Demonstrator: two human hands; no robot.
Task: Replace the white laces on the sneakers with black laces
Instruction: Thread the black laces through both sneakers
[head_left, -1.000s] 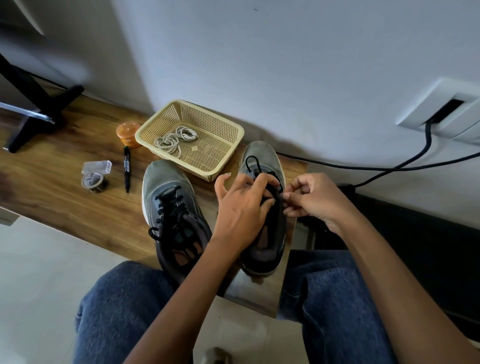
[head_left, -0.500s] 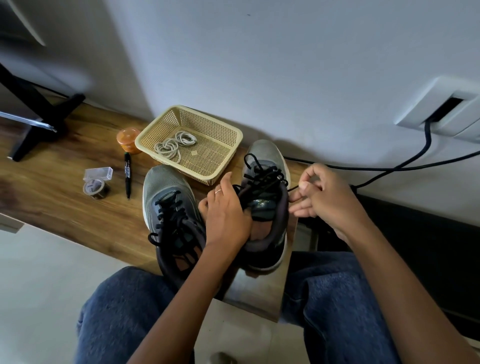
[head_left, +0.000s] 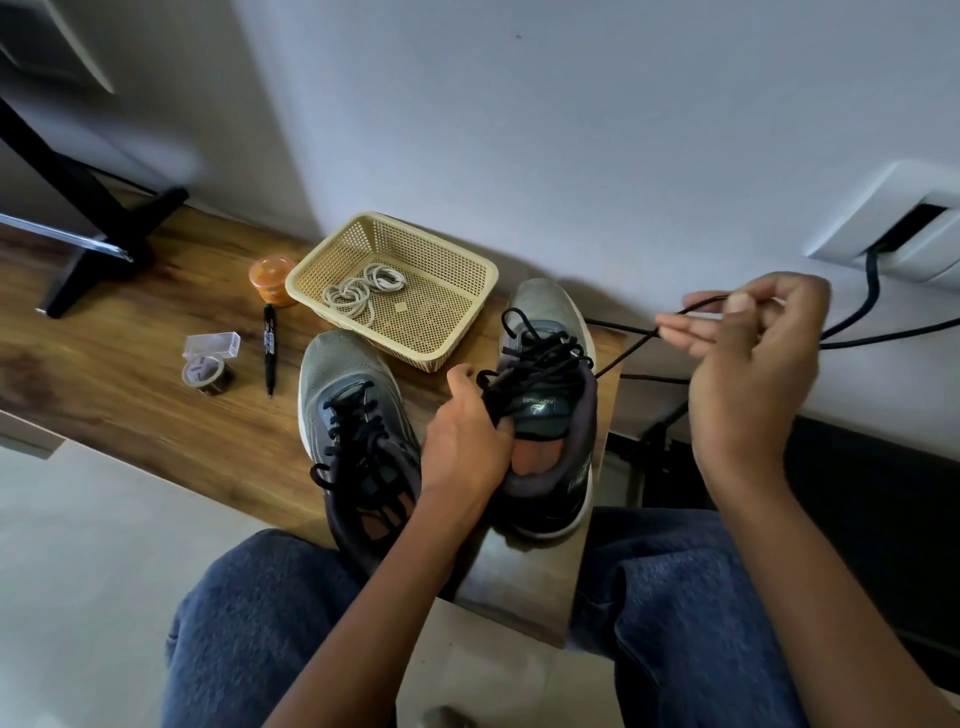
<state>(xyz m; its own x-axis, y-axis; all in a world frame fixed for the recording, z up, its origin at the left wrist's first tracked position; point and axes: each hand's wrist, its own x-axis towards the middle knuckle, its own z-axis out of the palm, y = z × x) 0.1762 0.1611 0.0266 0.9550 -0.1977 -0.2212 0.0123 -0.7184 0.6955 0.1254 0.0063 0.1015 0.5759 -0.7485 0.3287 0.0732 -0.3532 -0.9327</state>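
The right sneaker (head_left: 550, 415) is gripped at its tongue by the left hand (head_left: 467, 441), fingers curled round the tongue. A black lace (head_left: 628, 353) is drawn taut from it, pinched in the right hand (head_left: 748, 358). Beyond the left fingers, white laces (head_left: 363, 293) are coiled inside the basket (head_left: 457, 332) on the worktop (head_left: 130, 395).

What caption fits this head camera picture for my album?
Left hand grips the right sneaker while the right hand pulls its black lace taut.
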